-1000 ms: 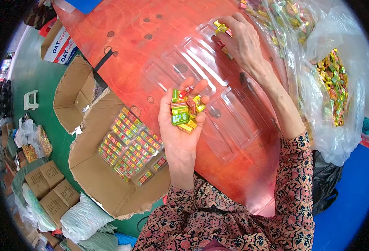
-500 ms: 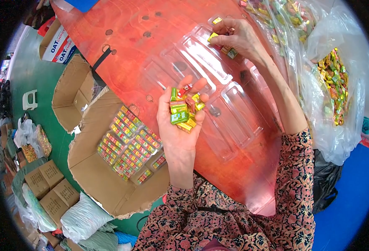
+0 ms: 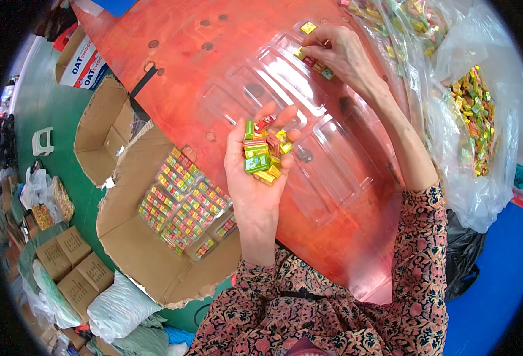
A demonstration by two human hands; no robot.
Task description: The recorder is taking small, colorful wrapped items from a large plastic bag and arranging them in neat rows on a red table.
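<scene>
My left hand (image 3: 254, 199) is turned palm up and cupped round a pile of small wrapped candies (image 3: 257, 163) in green, yellow and red. On the red tabletop lies a clear plastic tray (image 3: 340, 159) with long compartments. Over its far end is my right hand (image 3: 346, 54), thumb and fingers pinched at a yellow wrapped candy (image 3: 299, 53), mostly covered by the fingertips. Beneath that hand, a few more candies (image 3: 323, 70) sit in a row in the compartment. One yellow candy (image 3: 308, 27) lies at the tray's far corner.
An open cardboard box (image 3: 137, 234) at the left holds trays filled with candies (image 3: 184, 202). Another open carton (image 3: 102, 133) stands behind it. Clear plastic bags of candies (image 3: 475, 124) are at the right. A red table (image 3: 184, 83) spans the middle.
My right hand's fingertips have dipped slightly into the tray's far compartment, and the yellow candy there shows less. My left hand, with its candies, has shifted a little to the right.
</scene>
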